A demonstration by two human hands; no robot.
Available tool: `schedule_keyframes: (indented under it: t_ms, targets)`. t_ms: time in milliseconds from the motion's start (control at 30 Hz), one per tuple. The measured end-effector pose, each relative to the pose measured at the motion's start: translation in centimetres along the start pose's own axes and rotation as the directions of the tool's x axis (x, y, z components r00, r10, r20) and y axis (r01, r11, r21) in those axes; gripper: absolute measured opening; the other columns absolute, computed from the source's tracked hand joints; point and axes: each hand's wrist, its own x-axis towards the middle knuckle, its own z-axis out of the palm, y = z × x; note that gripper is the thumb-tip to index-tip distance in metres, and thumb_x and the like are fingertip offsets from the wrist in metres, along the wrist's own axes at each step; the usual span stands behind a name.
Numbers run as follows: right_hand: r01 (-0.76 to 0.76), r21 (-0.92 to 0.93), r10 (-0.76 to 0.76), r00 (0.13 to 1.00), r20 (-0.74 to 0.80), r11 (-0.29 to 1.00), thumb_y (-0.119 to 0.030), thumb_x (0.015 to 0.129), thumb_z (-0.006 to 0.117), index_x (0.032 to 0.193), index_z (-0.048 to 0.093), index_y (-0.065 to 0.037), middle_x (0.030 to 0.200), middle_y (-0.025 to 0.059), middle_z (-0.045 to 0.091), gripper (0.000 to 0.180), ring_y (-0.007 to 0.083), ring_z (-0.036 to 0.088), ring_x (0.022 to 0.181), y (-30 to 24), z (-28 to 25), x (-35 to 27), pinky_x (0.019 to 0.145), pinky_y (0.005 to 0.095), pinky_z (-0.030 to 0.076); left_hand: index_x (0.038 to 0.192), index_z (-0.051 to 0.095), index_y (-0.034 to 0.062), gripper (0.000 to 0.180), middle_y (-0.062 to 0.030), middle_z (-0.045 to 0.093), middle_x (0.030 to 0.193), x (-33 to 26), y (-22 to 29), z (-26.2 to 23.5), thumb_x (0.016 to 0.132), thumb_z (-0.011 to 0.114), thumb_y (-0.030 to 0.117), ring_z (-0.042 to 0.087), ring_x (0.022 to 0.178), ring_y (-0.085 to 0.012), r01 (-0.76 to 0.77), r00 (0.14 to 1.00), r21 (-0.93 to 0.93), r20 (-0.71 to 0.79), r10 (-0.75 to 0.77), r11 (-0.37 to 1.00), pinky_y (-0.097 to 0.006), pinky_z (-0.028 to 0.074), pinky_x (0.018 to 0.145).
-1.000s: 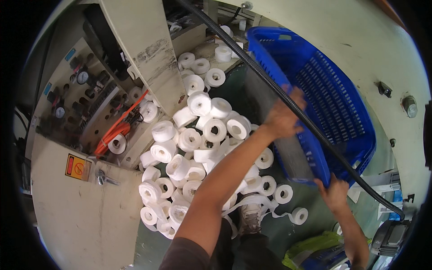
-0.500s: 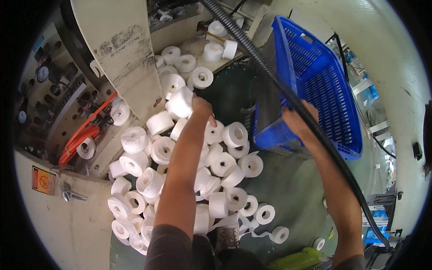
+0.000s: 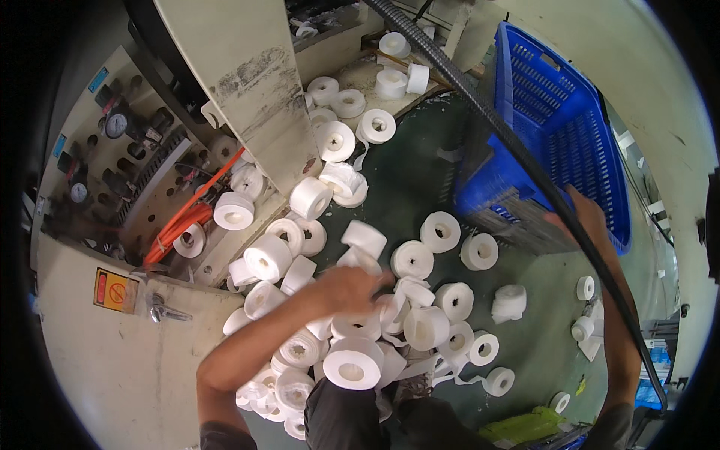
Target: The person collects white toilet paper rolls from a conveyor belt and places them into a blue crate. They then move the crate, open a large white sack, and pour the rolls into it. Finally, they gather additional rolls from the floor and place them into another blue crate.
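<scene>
A heap of white rolls of thin strip material (image 3: 352, 364) lies on the floor in front of me, some with loose tails trailing. My left hand (image 3: 349, 291) is over the middle of the heap, touching or just above the rolls. Motion smears its fingers, so any grip on a roll is unclear. At the right, a blue plastic basket (image 3: 540, 112) with slotted walls stands tilted, its open side turned to the right. My right hand (image 3: 586, 219) is closed on the basket's near edge, partly behind a black corrugated hose (image 3: 517, 150).
A cream machine panel (image 3: 247, 82) rises at the left, beside gauges (image 3: 116, 125) and an orange hose (image 3: 176, 229). More rolls (image 3: 391, 82) lie on a ledge at the back. A yellow-green bag (image 3: 521, 426) sits near my feet, with small rolls (image 3: 585, 287) at the right.
My left hand has drawn back from a roll by the machine panel to the middle of the heap. Several rolls have shifted and spread rightward. The whole view has swung left.
</scene>
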Motion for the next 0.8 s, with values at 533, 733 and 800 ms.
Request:
schedule_keyframes:
  t_ms: [533,733,800]
  targets:
    - [-0.022,-0.121,0.017,0.999,-0.042,0.992,-0.056,0.071,0.077,0.086,0.065,0.006,0.075,0.022,0.067,0.065,0.0306,0.069,0.07,-11.2,4.7,16.6,0.064,0.0397,0.053,0.111,0.069,0.0184,0.043,-0.0165,0.038,0.143,17.2,-13.6,-6.1,0.07,0.073,0.032,0.033,0.134,-0.0322,0.569,0.673,0.437,-0.735,-0.089,0.697,-0.056,0.032,0.101]
    - [0.166,-0.026,-0.165,0.986,0.032,0.986,-0.043,0.079,0.07,0.075,0.064,0.005,0.064,0.0223,0.064,0.048,0.0371,0.066,0.061,-20.6,4.1,12.6,0.061,0.0438,0.053,0.127,0.045,0.0035,0.057,-0.021,0.065,0.092,11.1,-9.9,8.3,0.075,0.059,0.022,0.066,0.082,-0.0357,0.247,0.811,-0.199,-0.494,-0.314,0.948,-0.047,0.051,0.075]
    - [0.154,0.019,-0.155,0.987,0.045,0.988,-0.035,0.079,0.071,0.08,0.061,0.005,0.064,0.0203,0.064,0.041,0.0368,0.067,0.065,-22.1,3.4,10.0,0.064,0.0423,0.053,0.114,0.049,0.0019,0.042,-0.0167,0.064,0.085,6.4,-8.5,10.6,0.078,0.057,0.023,0.064,0.073,-0.0364,0.188,0.784,-0.145,-0.574,-0.238,0.971,-0.05,0.051,0.07]
